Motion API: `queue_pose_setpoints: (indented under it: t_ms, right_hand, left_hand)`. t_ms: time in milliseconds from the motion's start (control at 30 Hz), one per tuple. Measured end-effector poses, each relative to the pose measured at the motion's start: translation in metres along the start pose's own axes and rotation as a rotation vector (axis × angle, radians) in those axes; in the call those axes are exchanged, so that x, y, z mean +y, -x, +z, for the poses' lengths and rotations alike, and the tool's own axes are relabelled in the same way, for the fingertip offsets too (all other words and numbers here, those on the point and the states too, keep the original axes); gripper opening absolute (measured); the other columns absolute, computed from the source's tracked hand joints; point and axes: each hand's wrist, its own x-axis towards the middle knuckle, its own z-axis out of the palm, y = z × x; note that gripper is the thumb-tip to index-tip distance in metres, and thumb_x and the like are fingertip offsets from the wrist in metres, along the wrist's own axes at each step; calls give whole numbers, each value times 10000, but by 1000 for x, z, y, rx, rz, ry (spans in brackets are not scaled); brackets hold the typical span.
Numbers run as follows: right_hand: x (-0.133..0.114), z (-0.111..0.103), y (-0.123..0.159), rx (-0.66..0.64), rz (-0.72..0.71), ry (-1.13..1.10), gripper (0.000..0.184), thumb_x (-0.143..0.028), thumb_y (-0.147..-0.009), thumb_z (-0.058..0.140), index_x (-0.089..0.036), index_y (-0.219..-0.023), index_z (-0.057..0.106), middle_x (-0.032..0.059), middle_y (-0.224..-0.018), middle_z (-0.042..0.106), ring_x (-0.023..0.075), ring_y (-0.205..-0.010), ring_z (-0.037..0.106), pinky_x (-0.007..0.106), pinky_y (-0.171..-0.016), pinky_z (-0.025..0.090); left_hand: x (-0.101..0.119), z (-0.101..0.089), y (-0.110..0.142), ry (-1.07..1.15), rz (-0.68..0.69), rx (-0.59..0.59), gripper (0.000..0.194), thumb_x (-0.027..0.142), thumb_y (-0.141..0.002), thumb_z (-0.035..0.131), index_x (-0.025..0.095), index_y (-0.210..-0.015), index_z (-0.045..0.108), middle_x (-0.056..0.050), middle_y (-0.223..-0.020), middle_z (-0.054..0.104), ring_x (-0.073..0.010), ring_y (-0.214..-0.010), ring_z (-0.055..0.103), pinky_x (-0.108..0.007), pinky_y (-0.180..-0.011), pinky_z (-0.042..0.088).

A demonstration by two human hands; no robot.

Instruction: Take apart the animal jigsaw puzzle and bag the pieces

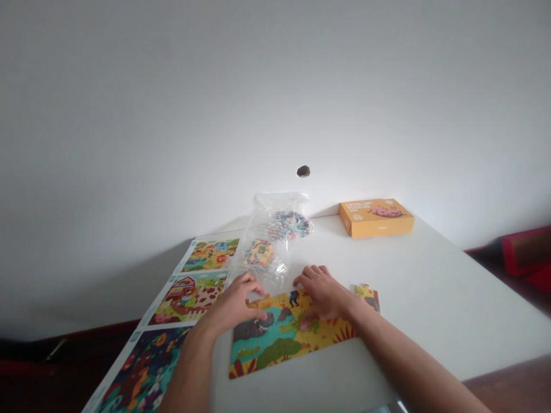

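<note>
A colourful jigsaw puzzle (279,347) with a hippo, crocodiles and bushes lies joined on the white table in front of me. My left hand (239,301) is at its upper left corner, thumb on the picture and curled fingers at the top edge, gripping that part. Across the upper right part lies my right hand (322,295), its fingers bent over the top edge and its thumb on the picture. The pieces beneath my right palm are hidden. Just right of the puzzle, partly behind my right forearm, is a loose puzzle piece (367,292) or small stack.
Clear plastic bags (279,201) with puzzle pieces lie beyond my hands. An orange puzzle box (379,219) stands at the back right by the wall. Along the left edge lies a printed picture sheet (187,297). The white wall has a hole (303,171).
</note>
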Motion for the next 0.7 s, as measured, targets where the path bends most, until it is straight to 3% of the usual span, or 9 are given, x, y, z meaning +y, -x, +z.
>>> queue_pose_setpoints:
  t_ms: [133,267,400,533,700]
  right_hand:
    - [3,3,-1,13,12,-19,720,-646,-588,808,-224,-1133,597,77,-1040,535,280,-1010,498,417,-945,357]
    - [2,5,-1,28,-3,-53,729,-656,-559,816,-222,-1098,591,70,-1042,541,271,-1000,510,407,-932,358]
    - [-2,6,-4,62,-5,-126,589,-544,-619,838,-208,-1022,571,41,-987,597,227,-930,555,373,-918,350]
    - [-7,8,-6,52,56,-197,454,-418,-689,828,-209,-994,566,5,-888,632,182,-812,566,341,-876,350]
    - [-15,5,-7,78,120,-271,279,-324,-753,763,-212,-925,574,-31,-757,590,132,-681,486,274,-741,343]
  left_hand:
    - [-4,1,2,-42,-13,14,271,350,-638,801,231,-845,671,-25,-1015,570,-240,-998,573,-327,-899,438]
    - [-3,3,1,-32,-8,10,242,301,-646,790,214,-824,652,-27,-1000,578,-225,-954,578,-316,-870,439]
    - [2,1,1,-4,-19,1,222,270,-638,770,196,-781,617,-24,-931,598,-211,-887,574,-296,-794,438]
    - [8,-3,3,91,-118,-70,212,279,-659,735,191,-778,582,16,-780,593,-169,-733,556,-257,-667,409]
    - [10,-2,4,249,-90,-121,211,307,-751,658,184,-917,616,35,-735,564,-144,-686,532,-243,-650,404]
